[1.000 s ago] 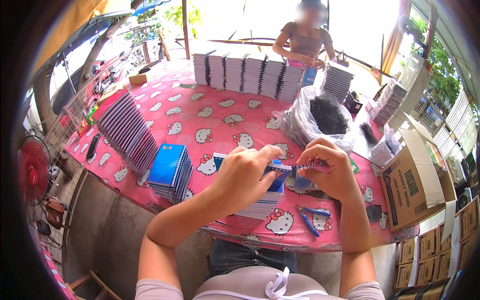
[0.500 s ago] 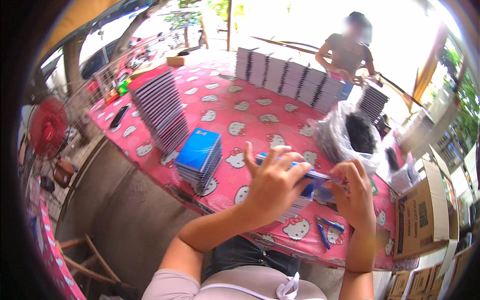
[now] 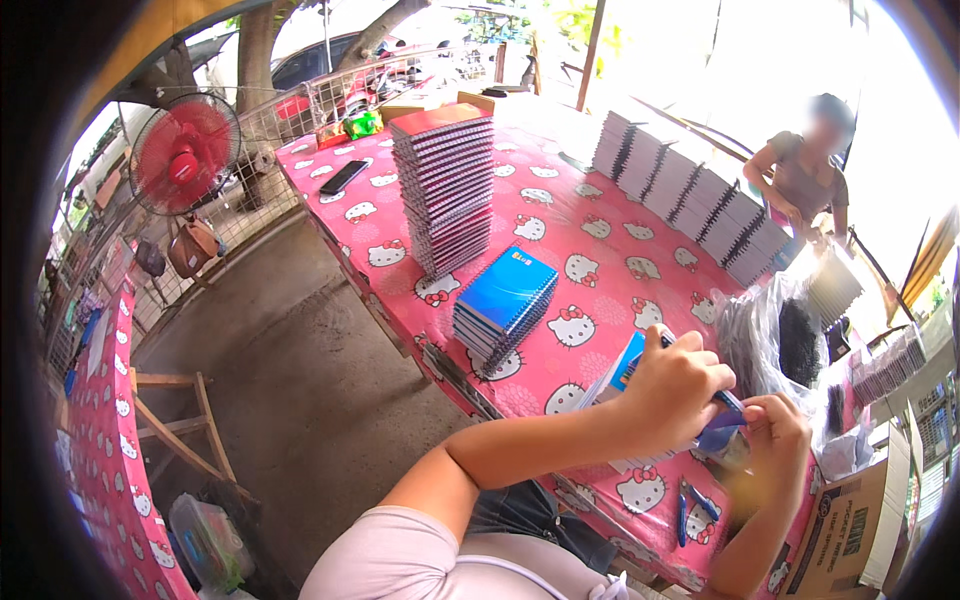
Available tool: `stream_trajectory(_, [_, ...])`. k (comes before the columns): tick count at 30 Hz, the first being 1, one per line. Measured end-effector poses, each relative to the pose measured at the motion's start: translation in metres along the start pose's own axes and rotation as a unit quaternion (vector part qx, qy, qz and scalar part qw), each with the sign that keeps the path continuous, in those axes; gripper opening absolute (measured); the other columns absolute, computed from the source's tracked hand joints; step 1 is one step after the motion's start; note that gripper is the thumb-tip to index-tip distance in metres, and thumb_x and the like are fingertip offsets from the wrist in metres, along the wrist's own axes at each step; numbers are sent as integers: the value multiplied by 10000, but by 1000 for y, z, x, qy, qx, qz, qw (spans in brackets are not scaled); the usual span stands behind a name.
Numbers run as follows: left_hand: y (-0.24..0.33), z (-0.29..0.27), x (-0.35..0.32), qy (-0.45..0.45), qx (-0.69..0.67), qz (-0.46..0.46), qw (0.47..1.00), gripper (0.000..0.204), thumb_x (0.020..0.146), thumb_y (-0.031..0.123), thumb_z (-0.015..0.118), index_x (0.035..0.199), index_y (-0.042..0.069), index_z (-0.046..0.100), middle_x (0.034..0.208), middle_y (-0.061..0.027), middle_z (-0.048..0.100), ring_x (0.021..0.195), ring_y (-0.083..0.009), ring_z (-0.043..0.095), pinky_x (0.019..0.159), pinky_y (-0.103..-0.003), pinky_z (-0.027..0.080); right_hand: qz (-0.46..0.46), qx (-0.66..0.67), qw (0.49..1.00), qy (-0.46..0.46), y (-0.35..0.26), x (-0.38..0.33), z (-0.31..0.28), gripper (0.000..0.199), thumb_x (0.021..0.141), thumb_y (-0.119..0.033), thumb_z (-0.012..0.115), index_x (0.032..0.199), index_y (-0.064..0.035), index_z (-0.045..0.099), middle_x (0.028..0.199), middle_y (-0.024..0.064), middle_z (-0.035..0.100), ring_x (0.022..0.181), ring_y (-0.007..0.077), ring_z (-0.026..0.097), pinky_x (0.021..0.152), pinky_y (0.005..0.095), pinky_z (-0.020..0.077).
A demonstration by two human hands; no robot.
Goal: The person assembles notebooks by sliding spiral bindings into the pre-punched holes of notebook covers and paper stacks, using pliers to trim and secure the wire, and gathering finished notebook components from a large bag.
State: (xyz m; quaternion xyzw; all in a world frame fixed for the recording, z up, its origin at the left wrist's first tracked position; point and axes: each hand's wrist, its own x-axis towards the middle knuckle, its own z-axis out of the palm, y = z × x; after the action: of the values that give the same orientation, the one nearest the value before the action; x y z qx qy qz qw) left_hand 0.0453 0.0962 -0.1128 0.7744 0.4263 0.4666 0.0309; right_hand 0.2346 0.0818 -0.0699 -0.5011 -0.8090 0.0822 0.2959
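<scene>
A blue pen [image 3: 722, 400] is pinched between the fingertips of both hands, so this looks like the pen-to-notebook step. The left hand [image 3: 672, 388] is curled shut around the pen's far end, and the right hand [image 3: 776, 432] is closed on its near end, fingers bent tight. Just under them, a blue notebook [image 3: 622, 368] is propped at the near right edge of the pink table [image 3: 610, 235], partly hidden by the left hand. Whether the pen is already clipped onto it can't be told. For the next move, a steady grip and the pen lined up with the notebook's edge are probably what's needed.

Counts, going outward: one pen held, at least two more blue pens [image 3: 692, 500] lying on the cloth near the right wrist. One short stack of blue notebooks [image 3: 505, 305] is sat to the left, one tall stack of red-topped ones [image 3: 444, 185] farther left, and a long row of upright notebooks [image 3: 690, 195] at the far side, too many to count. One clear bag of dark stuff [image 3: 790, 345] is on the right, one phone [image 3: 343, 177] far left, one red fan [image 3: 185, 152] beyond it. One other person [image 3: 805, 175] is seen at the far end.
</scene>
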Motion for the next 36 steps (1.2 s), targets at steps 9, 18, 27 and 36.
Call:
stream_trajectory(9, [-11,1,14,56,-37,44,997,254,674,263,800,861,122,703,828,-33,677,856,-208,602,821,-366,394,96,-127,977,-144,217,-47,74,665,587,-318,819,1138,-28,589,1013,181,656,975,329,628,864,399,491])
stream_trajectory(18, [-13,-2,16,9,-66,10,998,267,684,309,785,823,109,678,816,-33,669,861,-215,593,845,-373,370,51,330,942,27,140,12,15,510,768,-203,717,1168,13,485,966,123,656,828,265,641,749,370,514])
stream_trajectory(27, [-17,-6,23,-24,-94,-4,995,275,664,267,802,820,79,674,826,-56,675,874,-229,605,830,-375,430,-121,418,895,-97,92,49,-14,350,694,-31,730,1010,-20,582,870,69,654,746,140,590,698,287,490])
stream_trajectory(36, [-40,-15,5,66,-220,-109,967,318,698,89,791,987,95,657,1034,-42,639,1006,-174,592,828,-338,486,-38,101,993,-53,71,84,-1,550,649,-103,786,1137,-13,549,990,52,632,913,148,603,854,304,479])
